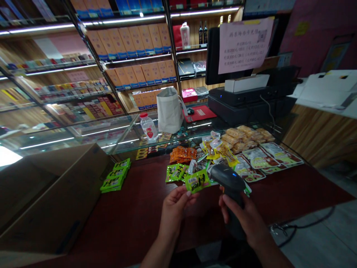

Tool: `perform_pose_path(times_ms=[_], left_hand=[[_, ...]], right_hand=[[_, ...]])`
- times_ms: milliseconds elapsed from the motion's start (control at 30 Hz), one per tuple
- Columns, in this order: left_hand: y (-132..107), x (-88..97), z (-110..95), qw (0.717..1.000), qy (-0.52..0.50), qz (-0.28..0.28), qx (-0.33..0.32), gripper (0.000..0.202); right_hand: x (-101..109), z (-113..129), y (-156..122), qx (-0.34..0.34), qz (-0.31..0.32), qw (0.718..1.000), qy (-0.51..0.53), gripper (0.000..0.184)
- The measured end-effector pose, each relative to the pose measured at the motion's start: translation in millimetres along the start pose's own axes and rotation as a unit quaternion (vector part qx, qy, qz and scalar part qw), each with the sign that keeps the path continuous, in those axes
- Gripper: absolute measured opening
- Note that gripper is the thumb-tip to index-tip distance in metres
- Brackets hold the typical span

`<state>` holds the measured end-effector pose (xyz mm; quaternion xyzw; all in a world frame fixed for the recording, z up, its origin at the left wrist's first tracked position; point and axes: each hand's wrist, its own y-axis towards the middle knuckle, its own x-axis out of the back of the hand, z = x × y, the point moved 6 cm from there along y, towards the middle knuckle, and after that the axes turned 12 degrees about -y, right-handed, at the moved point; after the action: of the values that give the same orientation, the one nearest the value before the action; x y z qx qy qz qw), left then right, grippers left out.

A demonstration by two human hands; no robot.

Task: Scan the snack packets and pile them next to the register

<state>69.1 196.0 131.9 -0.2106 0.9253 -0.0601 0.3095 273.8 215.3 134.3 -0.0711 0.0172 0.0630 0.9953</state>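
Observation:
My left hand (174, 208) pinches a small green snack packet (197, 181) by its lower edge and holds it up above the dark red counter (134, 216). My right hand (245, 219) is wrapped round the handle of a dark barcode scanner (227, 178). The scanner's head sits just right of the packet, almost touching it. Behind both lies a spread of snack packets: green ones (175, 172), orange ones (182, 153), yellow ones (220, 150).
A stack of green packets (115, 175) lies at the left beside a cardboard box (52, 197). A glass display case (92, 134) carries a bottle (148, 128) and a white bag (169, 109). A monitor and till (245, 96) stand at the right. The scanner cable (304, 223) trails on the floor.

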Motion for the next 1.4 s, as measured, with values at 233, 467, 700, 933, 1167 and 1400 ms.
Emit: perform_pose_path(times_ms=[233,467,700,933,1167,1400], left_hand=[[10,6.0,-3,0.999,0.030,-0.003,-0.046,0.038],[11,5.6,-6,0.997,0.047,0.004,-0.064,0.032],[8,9.7,-7,0.996,0.046,-0.017,-0.069,0.035],[8,9.2,-8,0.997,0.044,-0.018,-0.065,0.035],[5,8.7,-9,0.994,0.071,-0.015,-0.076,0.026],[11,17.8,-4,0.997,0.041,-0.019,-0.064,0.035]], right_hand=[[-20,2,-17,0.000,0.137,0.991,0.000,0.051],[-21,4,-21,-0.005,0.145,0.989,-0.013,0.052],[-25,3,-21,0.004,0.142,0.990,-0.022,0.051],[-25,10,-23,0.023,0.145,0.988,-0.049,0.048],[-25,10,-23,0.037,0.139,0.986,-0.081,0.049],[-24,7,-23,0.026,0.127,0.988,-0.080,0.051]])
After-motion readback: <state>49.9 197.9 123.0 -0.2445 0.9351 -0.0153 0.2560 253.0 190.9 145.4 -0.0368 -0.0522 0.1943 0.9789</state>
